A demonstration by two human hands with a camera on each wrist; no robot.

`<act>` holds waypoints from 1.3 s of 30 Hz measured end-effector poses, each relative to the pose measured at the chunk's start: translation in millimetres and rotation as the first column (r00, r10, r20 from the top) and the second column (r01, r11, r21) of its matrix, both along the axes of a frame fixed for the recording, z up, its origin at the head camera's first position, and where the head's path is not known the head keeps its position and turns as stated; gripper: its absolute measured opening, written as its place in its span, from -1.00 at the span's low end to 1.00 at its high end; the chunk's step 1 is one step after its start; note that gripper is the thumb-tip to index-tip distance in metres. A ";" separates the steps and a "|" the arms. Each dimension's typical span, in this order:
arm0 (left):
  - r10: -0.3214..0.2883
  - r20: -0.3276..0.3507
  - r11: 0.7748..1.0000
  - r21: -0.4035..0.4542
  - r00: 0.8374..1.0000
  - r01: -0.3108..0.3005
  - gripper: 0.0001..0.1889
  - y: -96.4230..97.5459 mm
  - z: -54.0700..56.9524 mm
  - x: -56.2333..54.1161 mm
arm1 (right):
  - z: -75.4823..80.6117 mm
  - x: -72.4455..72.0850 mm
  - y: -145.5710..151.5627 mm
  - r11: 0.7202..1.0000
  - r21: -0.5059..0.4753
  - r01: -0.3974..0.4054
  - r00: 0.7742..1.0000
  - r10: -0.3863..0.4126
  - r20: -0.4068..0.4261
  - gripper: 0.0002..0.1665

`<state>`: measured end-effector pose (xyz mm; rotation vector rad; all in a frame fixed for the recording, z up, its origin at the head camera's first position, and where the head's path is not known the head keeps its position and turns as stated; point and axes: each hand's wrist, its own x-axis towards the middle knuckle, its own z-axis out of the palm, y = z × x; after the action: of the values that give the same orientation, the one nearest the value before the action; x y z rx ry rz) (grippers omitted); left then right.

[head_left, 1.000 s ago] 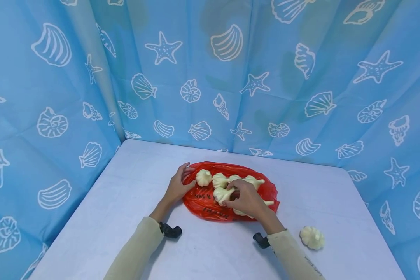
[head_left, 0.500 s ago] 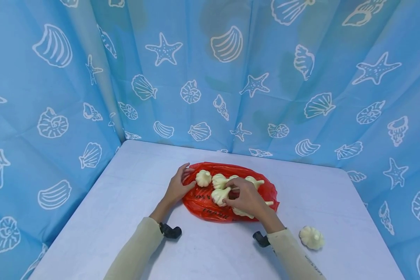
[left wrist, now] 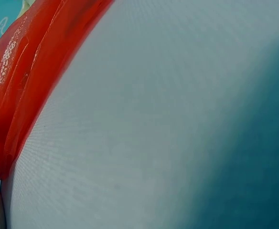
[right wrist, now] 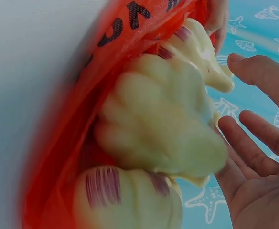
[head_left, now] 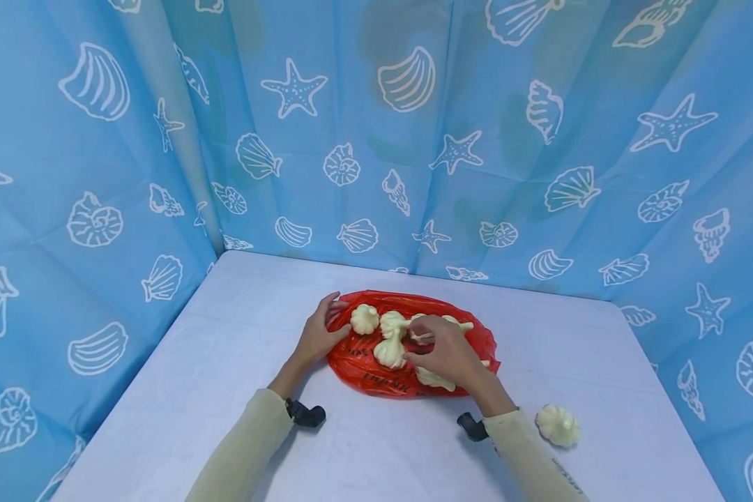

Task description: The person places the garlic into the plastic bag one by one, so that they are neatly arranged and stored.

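A red plastic bag (head_left: 348,366) with dark lettering lies spread on the table, bearing several pale garlic bulbs, among them a left one (head_left: 364,319). My left hand (head_left: 316,336) holds the bag's left edge; its grip is mostly out of the left wrist view, where the red plastic (left wrist: 29,71) narrows towards the hand. Over the bag's right half hovers my right hand (head_left: 445,352), fingers loosely bent around nothing. A garlic bulb (head_left: 389,352) rests just left of its thumb. In the right wrist view the fingers (right wrist: 252,143) stand apart from the large bulb (right wrist: 154,114).
One more garlic bulb (head_left: 558,425) sits alone on the white table (head_left: 383,453), right of the right forearm. A blue shell-patterned curtain (head_left: 376,139) hangs behind and at both sides of the table.
My right hand has let go of a garlic bulb, which was lowered slightly left onto the bag, and has drawn back a little to the right. The left hand has stayed put.
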<state>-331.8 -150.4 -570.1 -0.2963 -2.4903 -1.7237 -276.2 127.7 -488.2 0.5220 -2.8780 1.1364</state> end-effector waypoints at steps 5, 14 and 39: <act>0.002 -0.002 1.000 -0.011 1.000 -0.002 -0.15 0.7 0.4 -0.4 | 5.5 1.4 8.2 1.000 0.024 0.012 1.000 -0.012 -0.010 -0.27; 0.002 -0.002 1.000 -0.010 1.000 -0.002 -0.14 0.6 1.0 0.8 | 18.7 4.4 35.9 1.000 -0.001 -0.004 1.000 0.004 -0.017 -0.35; 0.005 0.009 1.000 -0.022 1.000 -0.005 -0.16 1.4 -1.8 0.4 | 30.4 45.3 150.6 0.958 0.159 0.238 0.971 -0.228 -0.075 -0.23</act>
<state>-331.4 -148.9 -571.9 -0.2852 -2.5160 -1.6999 -230.9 278.3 -457.9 0.2026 -2.9041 0.8391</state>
